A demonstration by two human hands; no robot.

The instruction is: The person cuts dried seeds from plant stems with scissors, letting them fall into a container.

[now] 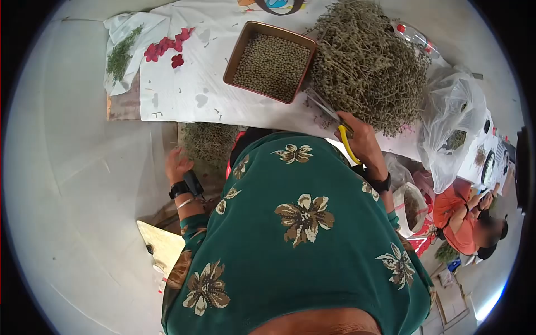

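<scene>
My right hand [362, 138] is closed around yellow-handled scissors [347, 146]. Their metal blades point up and left over the table, beside a large heap of dried stems [368, 67]. Left of the heap, a square tin [230, 70] holds many small round greenish pieces. My left hand [177, 164] is off the table at the left, fingers apart and nothing visible in it. It is nearest to a lower bunch of dried stems [209, 139], which lies below the table's front edge.
Red petals [167, 47] and a green sprig [120, 56] on white cloth lie at the table's left. Right of the heap are a bottle [413, 38] and a clear plastic bag [452, 111]. A person in orange [458, 218] sits at the far right, hands together near another table.
</scene>
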